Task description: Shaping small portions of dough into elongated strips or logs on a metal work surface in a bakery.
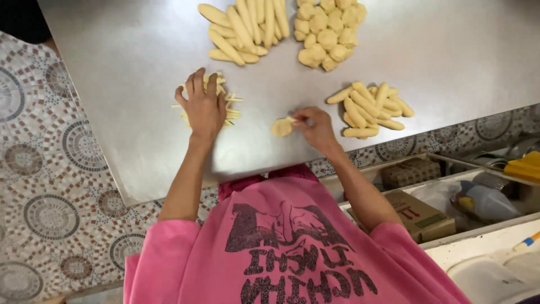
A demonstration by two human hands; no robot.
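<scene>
My left hand [203, 108] lies flat, palm down, on a small bundle of thin pale sticks [232, 107] on the steel table [140, 84]. My right hand [315, 127] pinches a small flattened piece of dough [280, 128] that rests on the table in front of me. Just right of that hand lies a pile of short dough logs [370, 107]. At the far edge lie a second pile of longer dough logs [242, 27] and a heap of dough balls [327, 31].
The table's near edge runs close to my pink shirt [292, 247]. Patterned mosaic tiling [45, 186] shows on the left. On the lower right is a shelf with a cardboard box [424, 217], a plastic bag [486, 202] and a yellow object [523, 168].
</scene>
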